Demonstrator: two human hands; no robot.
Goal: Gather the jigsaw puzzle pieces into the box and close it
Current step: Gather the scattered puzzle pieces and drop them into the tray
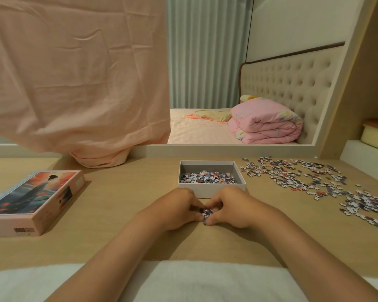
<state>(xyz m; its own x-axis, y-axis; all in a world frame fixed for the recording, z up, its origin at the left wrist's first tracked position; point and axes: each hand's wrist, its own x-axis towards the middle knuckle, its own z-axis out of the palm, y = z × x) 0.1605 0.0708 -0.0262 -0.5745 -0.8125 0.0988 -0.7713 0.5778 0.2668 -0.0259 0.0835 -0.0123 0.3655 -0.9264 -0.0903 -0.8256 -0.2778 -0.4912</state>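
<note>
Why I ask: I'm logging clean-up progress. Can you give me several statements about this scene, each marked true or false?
1. The open box already holds a pile of pieces. True.
2. The printed lid sits on the box. False: the printed lid lies on the table to the left, apart from the box.
3. The left hand and right hand curl around a small cluster just in front of the box. True.
4. The loose pieces lie left of the box. False: the loose pieces are spread over the table to its right.
</note>
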